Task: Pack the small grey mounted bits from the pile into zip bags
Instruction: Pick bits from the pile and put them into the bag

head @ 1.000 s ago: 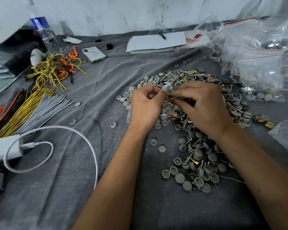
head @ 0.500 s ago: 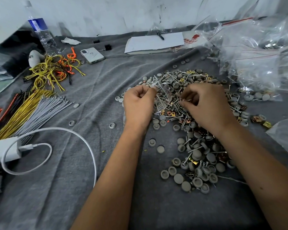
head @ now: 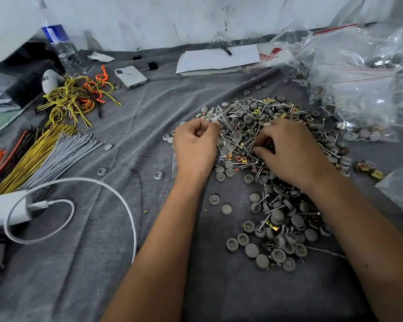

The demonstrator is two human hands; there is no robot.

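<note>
A grey cloth (head: 102, 263) covers the work surface. On its right half lies a wide pile of small grey mounted bits (head: 277, 219), screws and brass clips. Over the pile's far part, the left hand (head: 194, 147) curls round a small clear zip bag (head: 229, 133), pinching its rim. The right hand (head: 289, 149), fingers curled, pinches at screws just right of the bag.

The hands have parted — the right hand (head: 291, 151) now digs into the pile (head: 261, 126), away from the zip bag (head: 228, 135).
</note>
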